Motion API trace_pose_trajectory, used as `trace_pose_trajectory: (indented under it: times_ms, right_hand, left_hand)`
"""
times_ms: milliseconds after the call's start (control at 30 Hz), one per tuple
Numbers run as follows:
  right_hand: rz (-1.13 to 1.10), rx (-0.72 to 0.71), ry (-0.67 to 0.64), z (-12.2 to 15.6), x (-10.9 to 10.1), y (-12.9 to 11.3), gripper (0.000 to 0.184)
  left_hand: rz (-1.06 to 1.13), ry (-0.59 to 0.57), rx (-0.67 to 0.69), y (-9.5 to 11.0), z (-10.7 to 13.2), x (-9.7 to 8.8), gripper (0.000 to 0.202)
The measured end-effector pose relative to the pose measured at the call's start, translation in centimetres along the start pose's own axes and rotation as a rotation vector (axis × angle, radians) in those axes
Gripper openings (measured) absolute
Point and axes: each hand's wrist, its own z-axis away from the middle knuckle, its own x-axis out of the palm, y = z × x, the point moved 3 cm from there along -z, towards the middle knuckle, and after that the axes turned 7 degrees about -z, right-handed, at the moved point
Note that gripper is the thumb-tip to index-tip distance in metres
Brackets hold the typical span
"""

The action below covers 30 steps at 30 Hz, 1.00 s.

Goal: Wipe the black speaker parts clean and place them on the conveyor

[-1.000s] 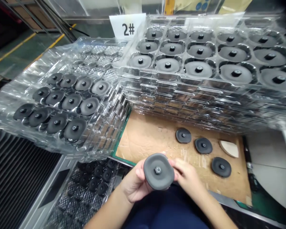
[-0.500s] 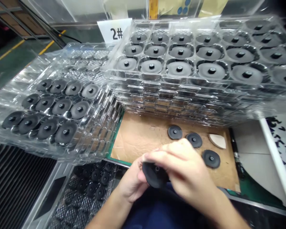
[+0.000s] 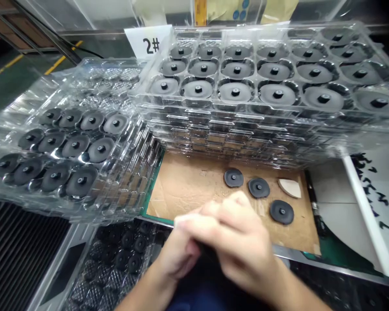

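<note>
My left hand (image 3: 180,252) and my right hand (image 3: 240,235) are pressed together over the near edge of the cardboard. Between them is a black rubber disc (image 3: 210,251), mostly covered by my fingers; only a dark part of it shows below my right hand. My right fingers are bent across the top and blurred by motion. Three similar discs with raised centre stubs lie on the cardboard beyond my right hand: a left one (image 3: 233,177), a middle one (image 3: 259,188) and a right one (image 3: 282,212).
A tall stack of clear trays (image 3: 214,106) filled with discs stands behind the cardboard (image 3: 178,185). Another tray stack (image 3: 116,172) is at left, partly filled. A pale wedge-shaped piece (image 3: 290,188) lies at right. Below left sits a lower tray of black parts (image 3: 121,259).
My right hand has closed further over the disc, which was plainly visible between both hands and is now mostly hidden. The whole view has shifted slightly.
</note>
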Motion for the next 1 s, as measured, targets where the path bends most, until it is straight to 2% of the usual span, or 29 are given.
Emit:
trace_pose_trajectory:
  times_ms: [67, 167, 233, 333, 400, 500, 533, 567, 600, 667, 733, 800, 833, 933, 1000]
  right_hand:
    - [0.008, 0.194, 0.026, 0.7, -0.1, 2.3, 0.026]
    - [0.031, 0.496, 0.025, 3.7, 0.9, 6.5, 0.022]
    - [0.018, 0.546, -0.005, 6.3, 2.5, 8.4, 0.022]
    - [-0.004, 0.553, -0.046, 9.0, 4.4, 9.5, 0.020]
    - [-0.004, 0.573, -0.024, 9.1, 4.2, 9.0, 0.021]
    - [0.020, 0.596, 0.107, 6.6, 1.9, 6.3, 0.023]
    - [0.023, 0.575, 0.157, 5.4, 1.1, 4.9, 0.024]
    - [0.010, 0.490, 0.220, 4.2, 0.4, 3.4, 0.023]
    - [-0.005, 0.365, 0.217, 3.0, 0.1, 1.9, 0.022]
    - [-0.044, 0.158, 0.110, 1.5, 0.2, -0.4, 0.023]
    - [-0.090, 0.123, -0.072, 0.9, 0.9, -1.3, 0.022]
    - [-0.087, 0.181, -0.187, 0.8, 1.6, -1.2, 0.020]
    - [-0.052, 0.186, -0.173, 0.7, 1.8, -1.1, 0.019]
    - [0.047, 0.112, -0.001, 0.6, 1.5, -1.2, 0.023]
    - [-0.005, 0.073, -0.030, 1.0, 1.2, -1.5, 0.023]
  left_hand:
    - [0.006, 0.078, 0.026, 0.0, 0.1, -0.7, 0.064]
    - [0.065, 0.168, 0.023, 0.3, 0.4, -1.6, 0.066]
    - [0.100, 0.190, 0.023, 0.6, 0.5, -2.0, 0.062]
    - [0.140, 0.152, 0.027, 1.0, 0.5, -2.0, 0.058]
    - [0.145, 0.141, 0.017, 0.9, 0.5, -1.8, 0.059]
    - [0.116, 0.172, 0.020, 0.4, 0.5, -1.5, 0.063]
    - [0.104, 0.179, 0.027, 0.3, 0.5, -1.4, 0.064]
    - [0.094, 0.175, 0.028, 0.1, 0.5, -1.3, 0.065]
    - [0.085, 0.158, 0.025, -0.1, 0.5, -1.3, 0.065]
    - [0.067, 0.117, 0.026, -0.3, 0.5, -1.3, 0.065]
    - [0.053, 0.115, 0.027, -0.3, 0.6, -1.5, 0.067]
    - [0.034, 0.137, 0.026, -0.3, 0.8, -1.5, 0.069]
    - [0.032, 0.130, 0.016, -0.3, 0.8, -1.5, 0.070]
    - [0.055, 0.038, 0.013, -0.1, 0.8, -1.0, 0.062]
    - [0.070, -0.009, 0.036, 0.2, 0.7, -0.8, 0.055]
